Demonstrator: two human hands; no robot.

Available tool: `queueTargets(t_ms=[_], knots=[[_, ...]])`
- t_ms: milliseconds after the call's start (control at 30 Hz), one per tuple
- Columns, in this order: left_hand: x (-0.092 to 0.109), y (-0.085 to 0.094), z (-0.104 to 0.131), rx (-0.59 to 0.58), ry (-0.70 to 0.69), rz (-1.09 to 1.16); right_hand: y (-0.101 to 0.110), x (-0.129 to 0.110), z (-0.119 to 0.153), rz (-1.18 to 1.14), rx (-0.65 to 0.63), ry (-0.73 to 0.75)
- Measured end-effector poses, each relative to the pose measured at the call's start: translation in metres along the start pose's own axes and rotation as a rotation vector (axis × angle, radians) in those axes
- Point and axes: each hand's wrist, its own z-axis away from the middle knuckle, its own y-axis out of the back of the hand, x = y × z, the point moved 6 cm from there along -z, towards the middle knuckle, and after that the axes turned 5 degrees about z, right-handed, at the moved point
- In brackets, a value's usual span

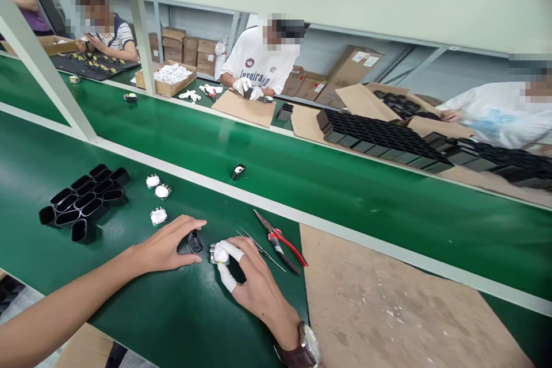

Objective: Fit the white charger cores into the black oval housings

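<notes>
The right hand point(254, 279), white finger cots point(227, 277) on its thumb and forefinger, pinched a small circuit board with a white cap point(219, 253) just above or on the green worktop point(164, 322); which of the two could not be told. Just across from it, the left hand point(168, 247) held its thumb and forefinger spread wide around a black oval housing point(195, 241); whether its hidden fingers touched that housing could not be told. A wristwatch point(310, 344) circled the right wrist.

Beside the right hand lay metal tweezers point(268, 255), then red-and-black-handled pliers point(275, 236), and past them a scuffed cardboard sheet point(401, 299). Beyond the left hand sat three white-capped boards point(159, 216), two close together and one nearer the hand. Farther left stood a cluster of open black housings point(94, 207).

Past a pale rail point(194, 178), a green conveyor belt point(310, 178) carried a filled black housing point(237, 172) and, farther left, another small unit point(130, 98). Across it, a gloved co-worker in a white T-shirt point(263, 63) handled a dark piece, between a shallow box of white parts point(166, 89) and long rows of black housings point(379, 141).
</notes>
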Motion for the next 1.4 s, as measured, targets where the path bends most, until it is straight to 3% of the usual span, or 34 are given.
queueTargets(t_ms=[167, 333, 600, 833, 1400], knots=[[-0.003, -0.002, 0.001, 0.0, 0.03, -0.003, 0.01, -0.003, 0.0, 0.026, 0.202, 0.024], [0.005, -0.003, -0.003, -0.034, 0.012, 0.151, 0.014, -0.009, 0.0, 0.003, 0.29, -0.002], [0.02, -0.008, -0.004, 0.056, -0.227, 0.11, 0.01, -0.026, 0.0, 0.022, 0.266, 0.119], [0.013, -0.009, 0.0, 0.026, -0.137, 0.134, 0.01, -0.027, 0.0, 0.034, 0.257, 0.138], [0.017, -0.013, 0.001, 0.01, -0.155, 0.025, 0.0, -0.027, 0.001, 0.086, 0.15, 0.125]])
